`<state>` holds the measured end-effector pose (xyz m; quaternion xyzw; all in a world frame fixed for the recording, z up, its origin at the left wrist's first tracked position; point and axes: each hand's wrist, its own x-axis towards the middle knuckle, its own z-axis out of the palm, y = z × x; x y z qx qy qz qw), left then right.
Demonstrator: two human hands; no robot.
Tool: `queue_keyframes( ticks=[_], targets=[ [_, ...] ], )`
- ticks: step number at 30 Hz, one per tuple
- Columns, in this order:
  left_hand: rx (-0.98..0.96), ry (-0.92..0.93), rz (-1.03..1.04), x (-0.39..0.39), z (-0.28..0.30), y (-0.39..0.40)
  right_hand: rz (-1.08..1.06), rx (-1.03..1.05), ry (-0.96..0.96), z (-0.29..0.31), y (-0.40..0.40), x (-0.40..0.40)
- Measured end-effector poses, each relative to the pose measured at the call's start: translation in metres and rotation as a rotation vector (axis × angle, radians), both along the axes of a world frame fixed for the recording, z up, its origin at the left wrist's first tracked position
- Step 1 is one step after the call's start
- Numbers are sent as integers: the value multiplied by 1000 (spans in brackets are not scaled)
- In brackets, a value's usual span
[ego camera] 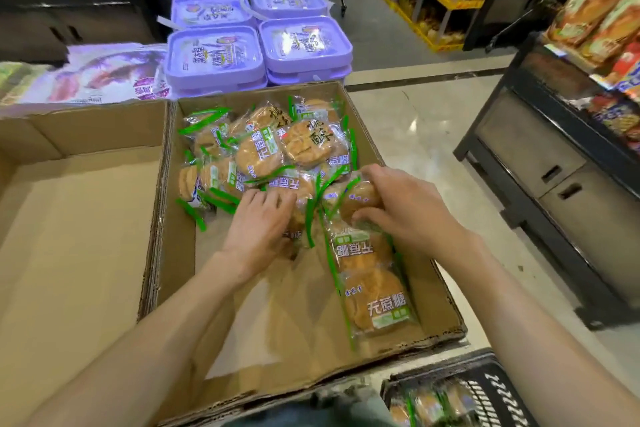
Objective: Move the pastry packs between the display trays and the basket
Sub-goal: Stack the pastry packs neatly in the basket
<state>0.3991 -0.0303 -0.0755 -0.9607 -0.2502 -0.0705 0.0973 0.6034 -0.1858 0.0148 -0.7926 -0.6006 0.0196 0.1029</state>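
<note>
Your right hand (398,204) curls round a pastry pack (356,196) on the pile in the right cardboard tray (173,253), likely lifting it. Left hand (259,222) lies on neighbouring packs (273,149), fingers extended, steadying them. Basket (498,388) sits near right, some packs inside.

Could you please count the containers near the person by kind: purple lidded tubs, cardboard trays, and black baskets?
Purple lidded tubs, tops visible: 4
Cardboard display trays: 2
Black basket: 1
Total: 7
</note>
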Motion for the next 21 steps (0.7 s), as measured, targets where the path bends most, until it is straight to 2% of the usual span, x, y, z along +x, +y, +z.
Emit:
queue_keyframes(
  ticks=[3, 6, 10, 14, 18, 21],
  targets=[
    [33, -109, -27, -8, 12, -9, -185, 135, 212, 17, -42, -16],
    [-45, -307, -25, -12, 29, -29, -379, 266, 390, 33, -94, -39],
    [-484, -591, 107, -21, 66, -76, -640, 475, 535, 44, -175, -92],
    [-766, -822, -74, -42, 86, -142, -913, 726, 708, 35, -258, -164],
    [-1174, -768, -367, -55, 97, -234, -1161, 893, 761, 13, -344, -230],
    [-1541, -577, -432, -58, 87, -309, -1308, 1020, 806, -5, -404, -276]
  ],
)
